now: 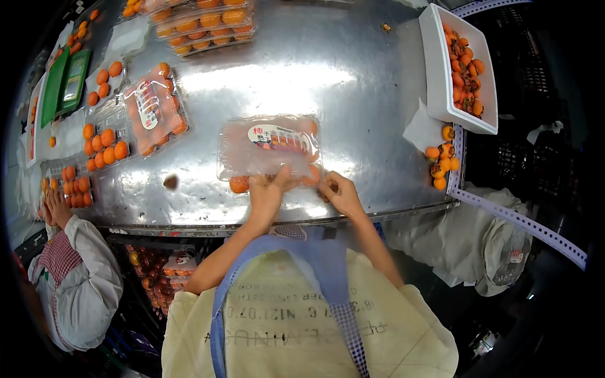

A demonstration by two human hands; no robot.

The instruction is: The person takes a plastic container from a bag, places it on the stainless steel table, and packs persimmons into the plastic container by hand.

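Note:
A clear plastic clamshell pack [234,151] of persimmons lies on the metal table in front of me. It has a lid with a printed label [277,138], and white haze or wrapping hides most of the fruit inside. My left hand [267,196] grips the pack's front edge, thumb on top of the lid; some of its fingers are hidden. At the front right corner, my right hand [342,195] has its fingers curled and pinched against the pack's edge. An orange persimmon [239,184] shows at the front left corner.
Another labelled pack [165,123] lies to the left, near stacked packs [208,28] and open trays of persimmons [106,150]. A white foam box [439,75] of persimmons stands right, loose ones [439,169] below it. A co-worker's hands [58,208] are at far left.

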